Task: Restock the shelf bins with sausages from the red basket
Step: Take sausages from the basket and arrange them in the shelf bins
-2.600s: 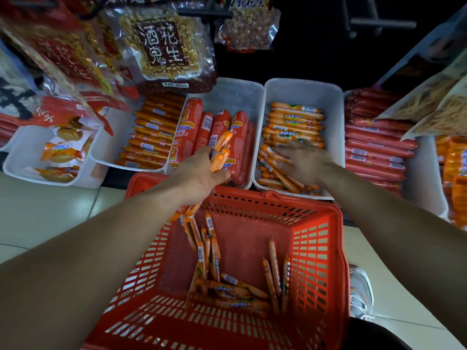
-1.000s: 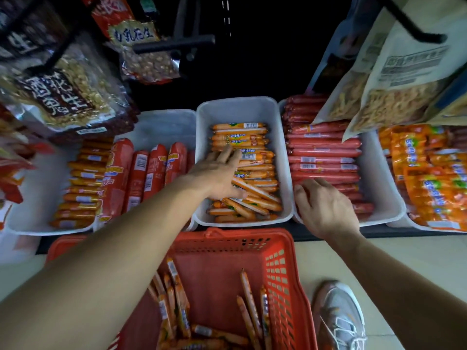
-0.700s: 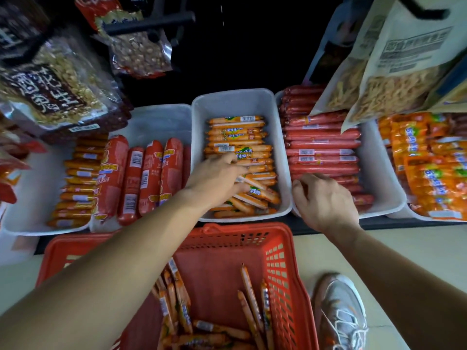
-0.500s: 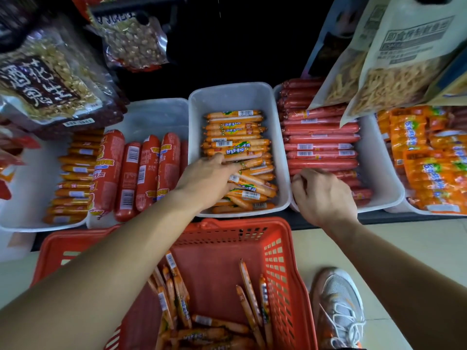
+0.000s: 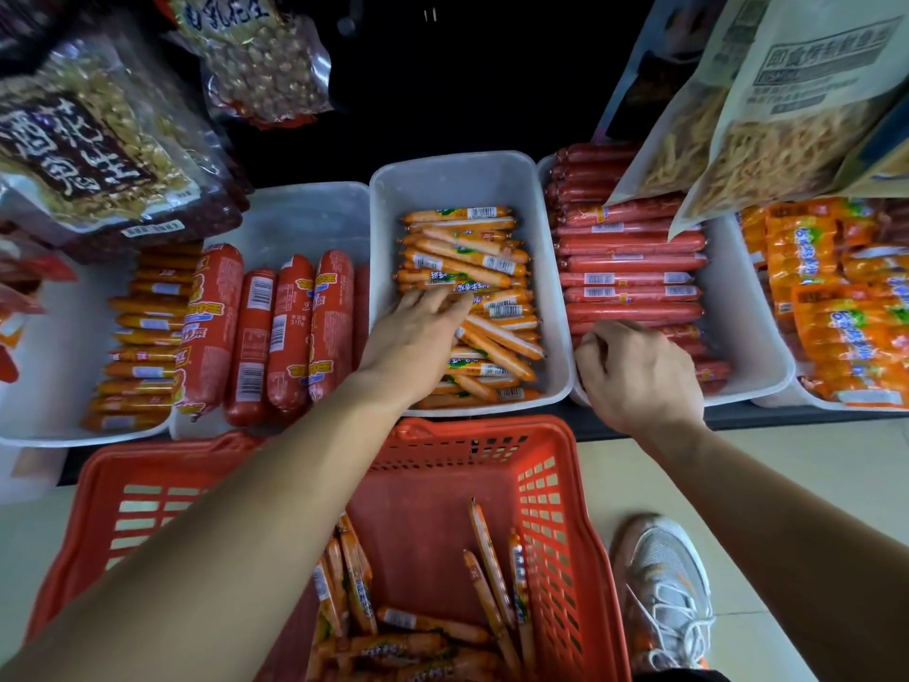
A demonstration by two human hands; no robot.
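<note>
in the bin [image 5: 457,182], the left hand [image 5: 418,337] lies palm down on the orange sausages [image 5: 467,265], fingers straight and side by side, pressing on the pile and pinching nothing. a couple of seconds back this hand held a bunch of them above the basket [image 5: 580,489], just in front of the bin. that bunch is now down in the bin and the hand is empty. over the last second it has stayed on the pile, its fingers drawn closer together than they were. several sausages under and around it lie slanted across the neat rows.

just right of the bin, the right hand [image 5: 634,371] has hardly moved in that second. its knuckles are up and its fingers curl down over the near corner of the neighbouring bin of red sausages [image 5: 629,268]. the fingertips are hidden, so i cannot tell whether it grips the rim, a red sausage or nothing.

for the task, one more handful looks delivered, and the step in hand seems to be levelling the pile, not fetching. bare wall shows at the back of the bin, so there is room left. spare sausages [image 5: 423,632] lie loose in the bottom of the basket in front of the bin, so i judge that more trips are due. the next reach likely goes back there once the crooked ones are straightened.
</note>
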